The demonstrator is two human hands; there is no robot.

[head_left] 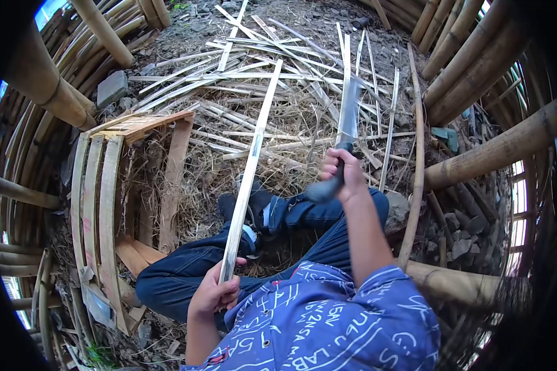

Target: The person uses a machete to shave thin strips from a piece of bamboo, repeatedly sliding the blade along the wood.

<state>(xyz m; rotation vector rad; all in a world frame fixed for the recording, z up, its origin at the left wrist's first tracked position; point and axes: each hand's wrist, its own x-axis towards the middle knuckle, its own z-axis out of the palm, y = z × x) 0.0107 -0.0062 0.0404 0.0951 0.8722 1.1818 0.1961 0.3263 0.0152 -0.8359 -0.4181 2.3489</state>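
In the head view, my left hand (219, 288) is closed around the lower end of a long pale bamboo strip (254, 157), near my lap. The strip slants up and away across my crossed legs. My right hand (345, 171) grips the dark handle of a machete (348, 117), held raised to the right of the strip. Its blade points away from me and is slightly blurred. Blade and strip are apart.
Many split bamboo strips (272, 77) lie scattered ahead over dry shavings. A wooden crate (102, 204) stands at my left. Thick bamboo poles (495, 145) surround me on both sides. Stones (464, 241) lie at the right, and a grey block (112, 88) sits at the upper left.
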